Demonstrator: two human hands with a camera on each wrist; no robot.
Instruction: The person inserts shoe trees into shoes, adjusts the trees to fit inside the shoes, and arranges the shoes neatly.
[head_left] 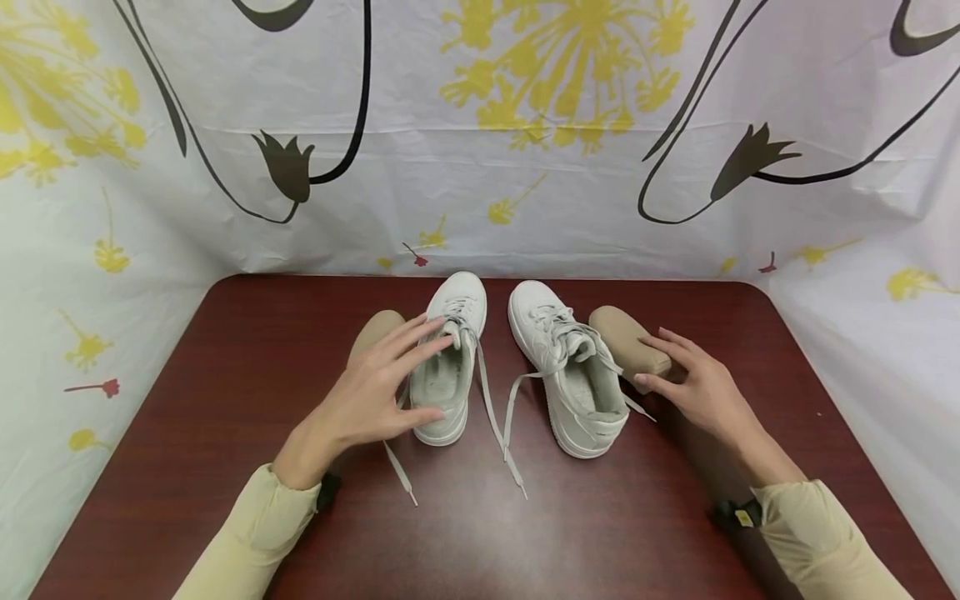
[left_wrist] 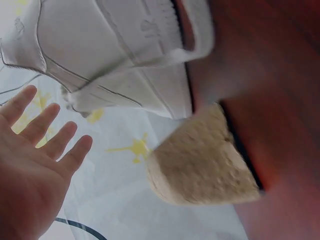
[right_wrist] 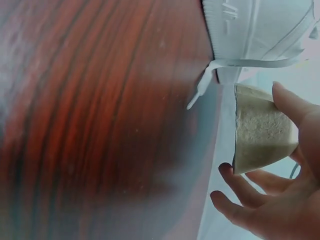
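Observation:
Two white lace-up sneakers stand on the table with toes away from me, the left sneaker (head_left: 442, 375) and the right sneaker (head_left: 543, 333). Their laces hang loose. Above the left sneaker's opening hovers my left hand (head_left: 375, 383), fingers spread, holding nothing. A tan, rough, pulp-like shoe insert (left_wrist: 200, 160) lies just left of that sneaker, partly hidden by this hand in the head view. Beside the right sneaker, my right hand (head_left: 701, 387) holds a matching tan shoe insert (right_wrist: 262, 130) by its near end, thumb on one side and fingers on the other.
The dark red wooden table (head_left: 480, 533) has rounded far corners. A white sheet (head_left: 420, 183) with yellow and dark flower prints hangs behind it and along both sides. Lace ends, including one loose lace (head_left: 491, 400), trail onto the tabletop between the sneakers.

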